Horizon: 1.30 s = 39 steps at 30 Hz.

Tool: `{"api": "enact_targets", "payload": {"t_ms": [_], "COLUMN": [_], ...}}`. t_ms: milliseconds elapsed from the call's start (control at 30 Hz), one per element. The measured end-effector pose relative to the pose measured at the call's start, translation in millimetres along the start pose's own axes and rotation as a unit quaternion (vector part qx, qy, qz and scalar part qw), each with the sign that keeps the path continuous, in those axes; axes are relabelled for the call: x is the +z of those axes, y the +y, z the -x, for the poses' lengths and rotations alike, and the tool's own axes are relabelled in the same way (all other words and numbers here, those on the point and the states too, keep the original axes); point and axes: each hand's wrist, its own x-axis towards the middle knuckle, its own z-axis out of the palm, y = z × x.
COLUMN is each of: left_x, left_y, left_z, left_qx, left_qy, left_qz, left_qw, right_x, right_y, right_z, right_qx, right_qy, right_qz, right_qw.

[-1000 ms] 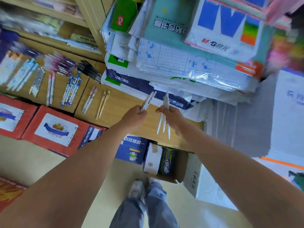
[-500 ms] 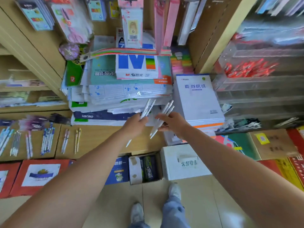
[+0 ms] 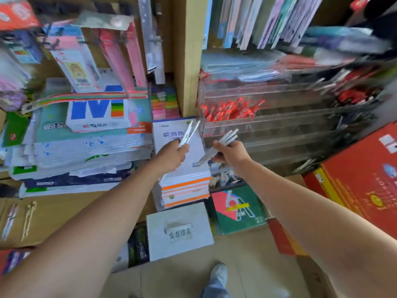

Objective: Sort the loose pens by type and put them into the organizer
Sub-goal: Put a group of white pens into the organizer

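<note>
Paper pack [image 3: 96, 112]: you can read a large blue "M" beside a rainbow stripe block; below it is a small brand mark ending in "G", the rest smeared.
Teal pack [image 3: 53, 125]: white Chinese characters, too blurred for you to read.
White-and-blue ream [image 3: 169, 136]: blue Chinese heading, blurred.
White box [image 3: 178, 231]: grey label with green Chinese characters, unreadable.
Green-and-red box [image 3: 236, 205]: a big white mark that you might read as "6A", uncertain.

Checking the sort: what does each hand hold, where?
Left hand grips thin white pens low on their barrels; right hand grips more white pens mid-barrel.
</note>
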Motion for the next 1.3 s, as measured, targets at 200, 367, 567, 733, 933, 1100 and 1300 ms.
{"api": "enact_targets", "payload": {"t_ms": [200,367,567,733,933,1100,1300], "left_x": [44,66,86,103,132,158,179], "left_y": [38,61,80,97,121,135,144], "left_z": [-33,-68,-111,-141,-165,-178,-181], "left_qx": [0.014,0.029,0.037,0.055,0.065,0.030,-0.016], "left_qy": [-0.032,-0.038,-0.055,-0.072,-0.068,-0.028,0.009], "left_qz": [-0.013,-0.048,-0.052,-0.072,-0.060,-0.045,-0.036], "left_qw": [0.999,0.998,0.996,0.993,0.994,0.998,0.999], "right_x": [-63,-97,-132,-165,-210,-232,-238], "right_y": [-8,-16,-27,-38,-53,-51,-43], "right_z": [-31,-57,-90,-118,-156,-192,-224], "right_qx": [-0.007,-0.011,-0.016,-0.036,-0.053,-0.033,-0.031], "right_qy": [0.049,0.084,0.127,0.192,0.218,0.181,0.115], "right_qz": [-0.009,-0.030,-0.050,-0.045,-0.039,0.015,0.101], "right_qw": [0.999,0.996,0.990,0.980,0.974,0.983,0.988]}}
